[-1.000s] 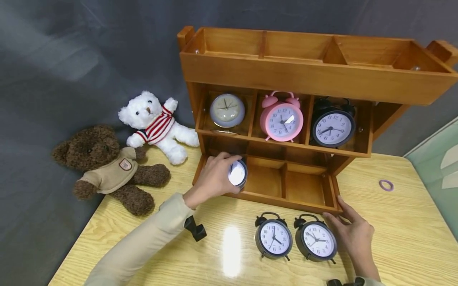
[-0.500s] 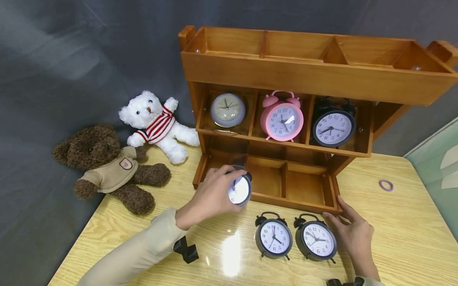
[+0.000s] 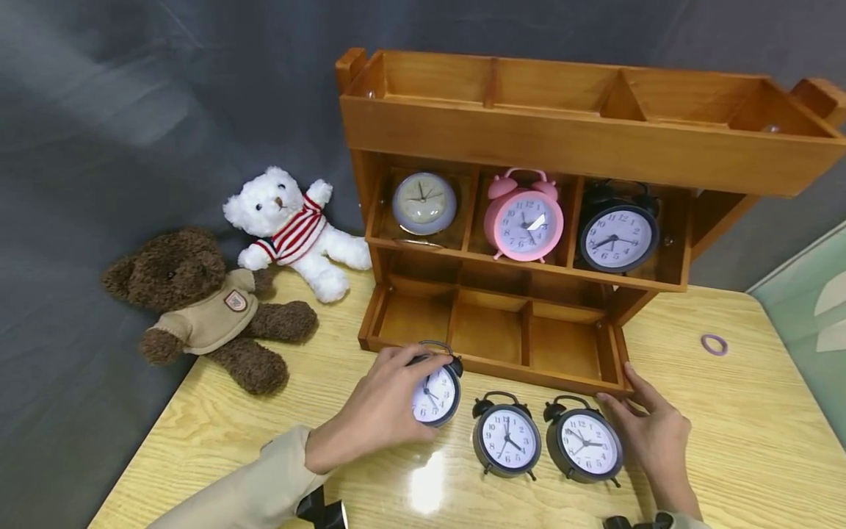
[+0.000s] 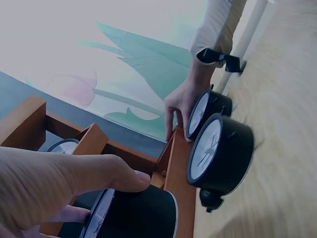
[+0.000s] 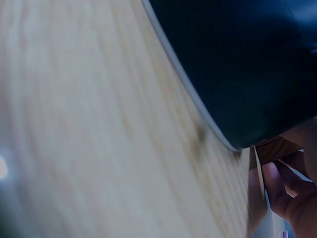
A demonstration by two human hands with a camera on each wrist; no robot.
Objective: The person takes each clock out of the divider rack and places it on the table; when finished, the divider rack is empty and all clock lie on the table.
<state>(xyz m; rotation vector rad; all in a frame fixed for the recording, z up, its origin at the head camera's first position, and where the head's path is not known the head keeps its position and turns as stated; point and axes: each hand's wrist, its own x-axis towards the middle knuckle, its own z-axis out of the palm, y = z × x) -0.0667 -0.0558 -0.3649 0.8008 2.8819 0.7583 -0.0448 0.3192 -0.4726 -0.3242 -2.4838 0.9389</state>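
My left hand (image 3: 380,400) grips a black twin-bell alarm clock (image 3: 438,397) by its rim, just in front of the wooden shelf (image 3: 482,365). In the left wrist view the thumb lies along the dark clock body (image 4: 143,213). At the shelf's lower right front corner, my right hand (image 3: 654,433) holds the wood between thumb and fingers. Two more black alarm clocks stand on the table between the hands, a middle one (image 3: 507,438) and a right one (image 3: 587,444) beside the right hand. A black clock body (image 5: 242,64) fills the upper right of the right wrist view.
In the shelf's middle tier sit a grey-purple round clock (image 3: 424,203), a pink alarm clock (image 3: 524,224) and a black alarm clock (image 3: 619,236). A white teddy bear (image 3: 294,228) and a brown teddy bear (image 3: 211,308) lie at left. A purple ring (image 3: 714,344) lies at right.
My left hand has lifted the black alarm clock out of the bottom tray's left compartment and brought it toward me, in front of the shelf. The right hand has stayed at the corner.
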